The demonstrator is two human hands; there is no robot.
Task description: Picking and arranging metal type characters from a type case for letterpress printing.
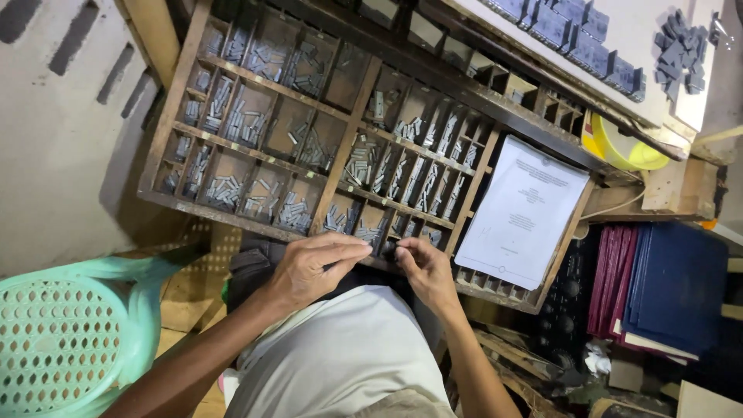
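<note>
The left hand [313, 267] and the right hand [422, 267] meet at the near edge of a wooden tray [182, 101] full of little metal blocks [224, 190]. The right fingers pinch a small dark piece [390, 249]. The left fingers lie curled and flat, maybe holding something thin; I cannot tell. A white paper [522, 209] lies on the tray's right side.

Open access above type case [179, 91]; paper sheet [520, 209] covering right compartments.

Single head view, looking steeply down, close over wooden type case [340, 155]
</note>
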